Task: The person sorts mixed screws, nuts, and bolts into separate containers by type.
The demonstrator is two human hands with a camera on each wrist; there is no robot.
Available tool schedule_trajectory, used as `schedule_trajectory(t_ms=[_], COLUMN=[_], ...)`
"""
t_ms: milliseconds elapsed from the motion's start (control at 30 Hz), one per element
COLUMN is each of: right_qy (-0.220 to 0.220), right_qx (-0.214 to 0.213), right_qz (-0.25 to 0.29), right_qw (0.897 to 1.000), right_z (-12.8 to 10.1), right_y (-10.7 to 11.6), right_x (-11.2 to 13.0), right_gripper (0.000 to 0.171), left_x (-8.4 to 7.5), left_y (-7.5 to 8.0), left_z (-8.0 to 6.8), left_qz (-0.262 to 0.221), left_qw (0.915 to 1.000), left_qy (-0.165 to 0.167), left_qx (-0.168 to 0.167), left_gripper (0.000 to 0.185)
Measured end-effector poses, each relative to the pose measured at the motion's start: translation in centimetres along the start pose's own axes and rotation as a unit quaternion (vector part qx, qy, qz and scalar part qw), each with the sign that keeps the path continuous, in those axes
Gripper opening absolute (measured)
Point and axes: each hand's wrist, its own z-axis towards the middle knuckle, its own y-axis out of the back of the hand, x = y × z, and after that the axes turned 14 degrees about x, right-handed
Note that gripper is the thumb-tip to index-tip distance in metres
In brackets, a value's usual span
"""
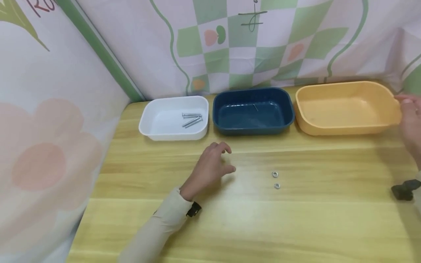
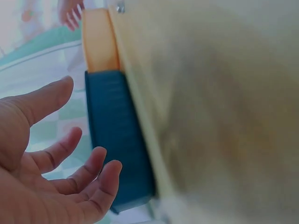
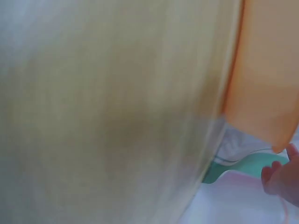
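Note:
My left hand (image 1: 210, 164) hovers over the table in front of the gap between the white and blue trays, fingers loosely bent, thumb apart, holding nothing. The left wrist view shows its palm and spread fingers beside the blue tray (image 2: 117, 135). At the far right, my right hand (image 1: 411, 120) is at the end rim of the yellow tray (image 1: 348, 129), partly cut off by the frame edge. In the right wrist view its fingertips (image 3: 291, 150) are right at the tray's lip. Two small metal nuts (image 1: 275, 174) lie on the table, right of my left hand.
Several silver bolts (image 1: 192, 119) lie in the white tray (image 1: 172, 137). One thin metal piece (image 1: 255, 107) is inside the dark blue tray (image 1: 253, 130). The three trays stand in a row along the table's back edge, before a patterned cloth (image 1: 243, 58).

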Motion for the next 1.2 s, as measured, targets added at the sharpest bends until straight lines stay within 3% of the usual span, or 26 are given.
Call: schedule_trajectory(t_ms=[167, 333, 500, 733, 867, 1200], right_qy=[0.014, 0.022, -0.01, 0.002, 0.012, -0.028], right_qx=[-0.002, 0.013, 0.032, 0.038, 0.037, 0.039], right_qz=[0.015, 0.001, -0.039, -0.037, -0.036, 0.013], right_qw=[1.0, 1.0, 0.999, 0.999, 0.999, 0.999], right_z=[0.4, 0.8, 1.0, 1.2, 1.1, 1.2], right_y=[0.0, -0.3, 0.0, -0.1, -0.2, 0.6], right_x=[-1.0, -1.1, -1.0, -1.2, -1.3, -2.0], right_gripper=[0.042, 0.043, 0.047, 0.052, 0.053, 0.051], left_x=[0.5, 0.1, -1.4, -2.9, -3.2, -3.6], left_y=[-1.3, -3.2, -4.8, -6.4, -6.7, -7.6], left_z=[0.0, 0.5, 1.3, 2.1, 2.2, 2.4], left_qz=[-0.005, 0.062, 0.114, 0.098, 0.081, 0.07], left_qw=[0.999, 0.9954, 0.9888, 0.9879, 0.9896, 0.9936], left_qy=[0.006, -0.039, -0.067, -0.065, -0.064, -0.057], left_qx=[0.045, 0.062, 0.068, 0.101, 0.1, 0.068], left_gripper=[0.037, 0.024, 0.017, 0.019, 0.024, 0.029])
